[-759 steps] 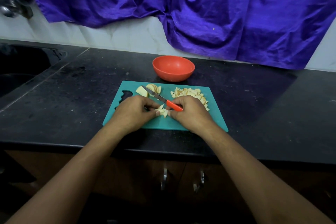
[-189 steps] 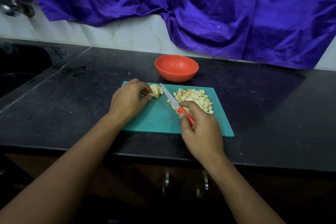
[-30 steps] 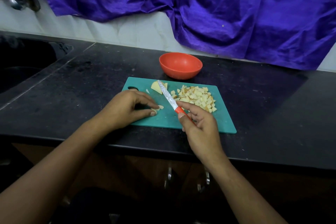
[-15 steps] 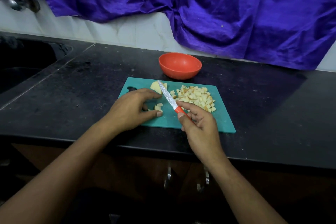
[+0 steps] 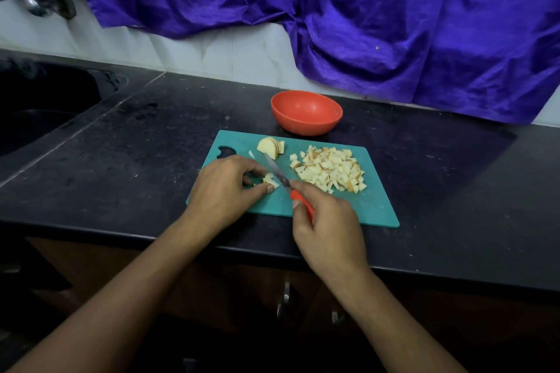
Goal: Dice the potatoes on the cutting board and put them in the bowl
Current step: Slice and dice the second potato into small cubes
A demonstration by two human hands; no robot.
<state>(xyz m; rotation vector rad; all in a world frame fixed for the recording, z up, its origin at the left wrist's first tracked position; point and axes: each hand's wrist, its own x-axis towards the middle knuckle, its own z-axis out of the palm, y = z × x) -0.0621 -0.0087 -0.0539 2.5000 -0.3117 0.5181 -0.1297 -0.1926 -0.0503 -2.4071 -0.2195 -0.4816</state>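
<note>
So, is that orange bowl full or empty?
Empty: the bowl shows only its bare inside; the diced potato pile lies on the cutting board.

one head-worn wide-angle view, facing forward and down from the near edge of the countertop [image 5: 121,160], close above the cutting board [image 5: 372,209], purple cloth [image 5: 394,24] filling the top.

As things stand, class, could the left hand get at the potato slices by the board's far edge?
Probably yes, once it lets go: the left hand pinches small pieces just short of the slices, with only bare cutting board between.
</note>
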